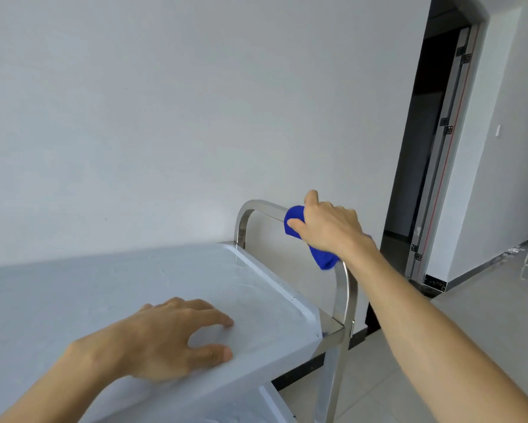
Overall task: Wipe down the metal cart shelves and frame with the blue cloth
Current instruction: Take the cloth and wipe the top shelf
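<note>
Up on the bent steel handle [258, 209] at the far right end of the metal cart [340, 326]: right hand [328, 228], fingers and thumb curled round the blue cloth [294, 222], cloth bunched and wrapped over the handle's top bar, one tail hanging below the wrist beside the near upright. Flat on the top shelf [256, 282], near its front edge: left hand [171, 337], fingers spread and relaxed, fingertips and thumb touching the pale surface, holding nothing. Top shelf shaped as a shallow tray with a raised rim, nothing seen lying in it apart from that hand. Lower shelf [270, 398] only partly seen under the near right corner, contents not discernible. No readable writing, brand or label anywhere. Behind the cart, plain white wall [165, 117]; far right, dark open doorway [424, 132] with a metal frame; pale tiled floor [485, 300] to the right.
</note>
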Tool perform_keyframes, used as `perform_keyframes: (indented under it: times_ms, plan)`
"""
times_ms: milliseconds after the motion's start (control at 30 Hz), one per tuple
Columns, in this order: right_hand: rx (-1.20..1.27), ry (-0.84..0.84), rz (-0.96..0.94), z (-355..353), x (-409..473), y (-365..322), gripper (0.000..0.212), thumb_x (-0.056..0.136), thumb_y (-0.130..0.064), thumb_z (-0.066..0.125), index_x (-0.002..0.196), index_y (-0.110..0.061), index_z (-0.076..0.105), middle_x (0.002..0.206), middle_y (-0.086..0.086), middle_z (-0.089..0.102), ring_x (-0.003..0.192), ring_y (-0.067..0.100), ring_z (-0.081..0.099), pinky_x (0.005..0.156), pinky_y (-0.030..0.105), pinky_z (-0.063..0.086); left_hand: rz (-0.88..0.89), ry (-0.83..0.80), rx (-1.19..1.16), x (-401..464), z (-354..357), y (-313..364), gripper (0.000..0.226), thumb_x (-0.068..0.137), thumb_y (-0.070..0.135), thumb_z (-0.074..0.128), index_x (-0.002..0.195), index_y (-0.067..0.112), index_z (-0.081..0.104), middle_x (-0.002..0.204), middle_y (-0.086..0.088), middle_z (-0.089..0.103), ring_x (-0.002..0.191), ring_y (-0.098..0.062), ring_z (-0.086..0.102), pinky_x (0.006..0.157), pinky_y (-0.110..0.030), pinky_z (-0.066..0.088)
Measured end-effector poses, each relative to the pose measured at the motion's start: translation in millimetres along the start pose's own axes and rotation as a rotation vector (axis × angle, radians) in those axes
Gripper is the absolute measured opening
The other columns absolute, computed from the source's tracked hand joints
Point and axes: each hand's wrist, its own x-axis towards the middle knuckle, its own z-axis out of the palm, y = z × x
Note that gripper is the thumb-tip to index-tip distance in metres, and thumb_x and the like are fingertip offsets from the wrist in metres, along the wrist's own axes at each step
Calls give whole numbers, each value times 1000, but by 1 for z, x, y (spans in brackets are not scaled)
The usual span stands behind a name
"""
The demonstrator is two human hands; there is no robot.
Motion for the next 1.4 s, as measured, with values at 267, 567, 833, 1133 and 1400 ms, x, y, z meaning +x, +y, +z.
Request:
perform_keyframes:
  times_ms: [267, 567, 833, 1133, 1400]
  plan:
    - [-53, -193, -118, 32, 100, -48, 33, 96, -41, 47, 107, -12, 36, 91, 5, 50, 82, 32, 51, 67, 37, 31, 42, 30, 19, 24, -21, -28, 52, 87, 74, 46, 136, 57, 39, 139, 29, 42, 131, -3, 38, 111, -33, 31]
    - [-159, -165, -145, 47, 126, -73, 37, 97, -46, 43, 118, -17, 48, 113, 9, 61, 86, 30, 50, 74, 36, 33, -84, 294, 190, 34, -5, -38, 52, 92, 71, 34, 135, 44, 45, 133, 16, 52, 118, -18, 54, 92, -37, 43]
    - [-278, -204, -53, 21, 67, -31, 38, 94, -53, 39, 130, -44, 45, 114, 0, 59, 88, 29, 47, 71, 37, 30, -120, 224, 191, 33, -6, -39, 47, 93, 69, 35, 131, 43, 48, 130, 12, 53, 118, -21, 54, 82, -36, 34]
    - [-299, -203, -149, 53, 131, -71, 39, 103, -44, 34, 126, -14, 42, 120, 11, 61, 89, 31, 49, 76, 38, 31, -118, 217, 178, 36, -2, -38, 51, 94, 68, 34, 136, 41, 46, 135, 12, 51, 118, -24, 54, 87, -36, 39]
    - [-571, -152, -387, 76, 148, -97, 44, 89, -35, 65, 128, -29, 48, 119, -2, 57, 98, 27, 60, 76, 35, 37, -112, 203, 201, 38, 0, -39, 52, 95, 67, 32, 138, 39, 44, 135, 10, 50, 118, -26, 53, 88, -36, 40]
